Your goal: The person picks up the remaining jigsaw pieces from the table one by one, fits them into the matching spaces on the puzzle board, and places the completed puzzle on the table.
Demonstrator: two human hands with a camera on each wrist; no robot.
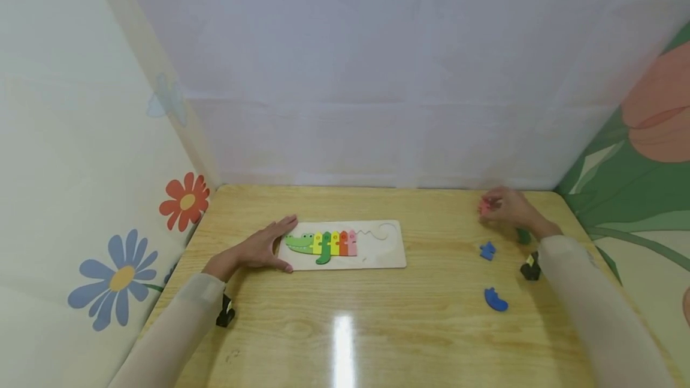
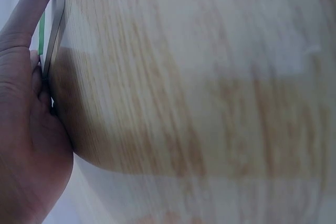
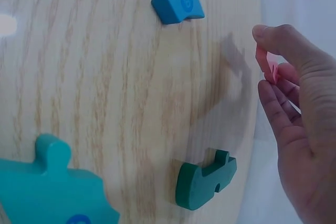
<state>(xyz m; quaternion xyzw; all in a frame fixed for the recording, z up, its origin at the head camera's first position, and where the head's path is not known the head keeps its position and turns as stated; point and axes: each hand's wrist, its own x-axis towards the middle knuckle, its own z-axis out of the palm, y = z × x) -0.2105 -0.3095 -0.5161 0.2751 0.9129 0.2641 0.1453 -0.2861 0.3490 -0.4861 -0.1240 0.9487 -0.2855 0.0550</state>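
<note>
My left hand holds the left end of a pale wooden puzzle board, thumb at the near edge and fingers at the far edge. A green crocodile head and yellow, green, orange and pink pieces fill its left part; the recesses on the right are bare. The left wrist view shows the thumb along the board's edge. At the back right, my right hand pinches a pinkish-red puzzle piece between thumb and fingers, raised over the table. Its shadow falls on the wood.
Two blue pieces lie on the table at the right. A dark green piece lies below the right hand, partly behind the wrist in the head view. The right wrist view also has a teal piece. White cloth hangs behind the table.
</note>
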